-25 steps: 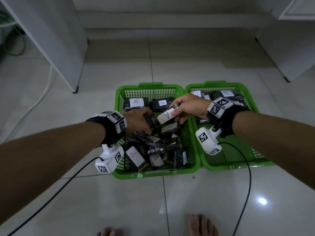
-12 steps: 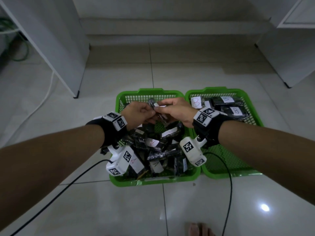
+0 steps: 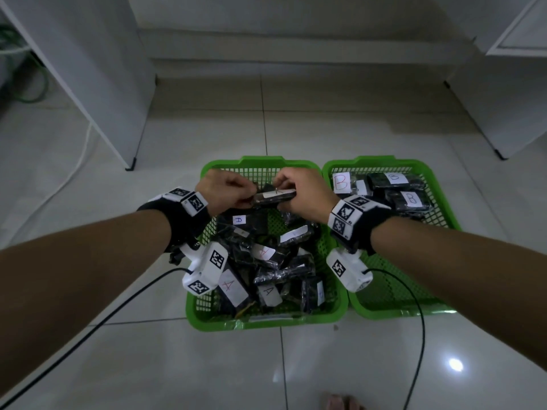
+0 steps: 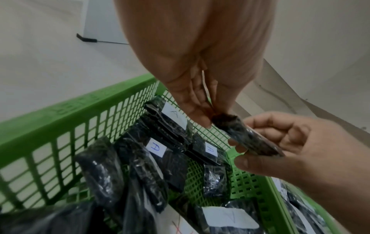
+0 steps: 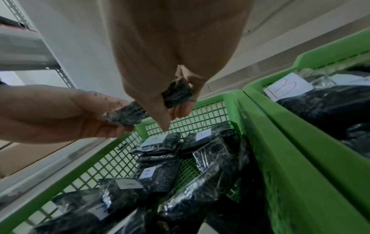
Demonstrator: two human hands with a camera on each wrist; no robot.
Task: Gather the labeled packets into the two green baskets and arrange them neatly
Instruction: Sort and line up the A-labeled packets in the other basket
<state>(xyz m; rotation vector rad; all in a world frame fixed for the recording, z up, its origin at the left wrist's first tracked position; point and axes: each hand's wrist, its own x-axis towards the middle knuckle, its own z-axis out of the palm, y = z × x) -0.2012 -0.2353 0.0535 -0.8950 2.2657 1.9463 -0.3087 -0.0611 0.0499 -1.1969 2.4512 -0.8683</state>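
Both hands hold one black plastic-wrapped packet (image 3: 273, 196) with a white label above the far end of the left green basket (image 3: 245, 163). My left hand (image 3: 229, 192) pinches the packet's (image 4: 248, 136) left end. My right hand (image 3: 299, 193) grips the right end of the packet (image 5: 174, 95) with fingers curled round it. Below them the left basket (image 5: 258, 129) holds several black packets labelled A (image 3: 233, 287), lying in a loose pile. The right green basket (image 3: 376, 161) holds packets labelled B (image 3: 410, 199) at its far end.
The baskets stand side by side on a glossy tiled floor (image 3: 296, 365). A white cabinet (image 3: 97, 84) stands at the left rear, another (image 3: 509, 93) at the right rear. Black cables (image 3: 414, 335) trail from the wrist cameras. The near half of the right basket shows bare mesh (image 3: 387, 288).
The packet moved from over the basket's middle toward its far end, and my left hand came up to take its left end. The view shifted slightly.
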